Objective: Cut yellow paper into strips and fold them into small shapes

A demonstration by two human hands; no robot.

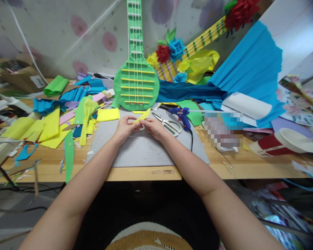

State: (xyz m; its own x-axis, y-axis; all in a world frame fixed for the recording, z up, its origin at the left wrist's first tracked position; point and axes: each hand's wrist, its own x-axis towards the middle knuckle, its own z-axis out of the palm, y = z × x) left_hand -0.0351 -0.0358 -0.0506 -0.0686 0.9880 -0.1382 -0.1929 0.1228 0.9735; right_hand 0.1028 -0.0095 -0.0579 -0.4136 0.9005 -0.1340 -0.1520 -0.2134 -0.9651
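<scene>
Over the grey cutting mat (146, 152), a narrow strip of yellow crepe paper (145, 115) slants up to the right between my fingers. My left hand (125, 129) pinches its lower end, and the fingertips of my right hand (153, 127) close on it from the other side. Just right of my right hand lie scissors (169, 124) with pale handles, their blades pointing away to the left. A blue glue gun (181, 114) rests beside them. A folded yellow paper piece (108, 115) sits left of my hands.
Behind the mat stands a green paper-covered lute shape (137, 83) with white strings. A yellow one (203, 40) with paper flowers leans right of it. Crepe scraps (50, 130) cover the left side. Blue crepe paper (253, 66) and a paper cup (279, 142) are at right.
</scene>
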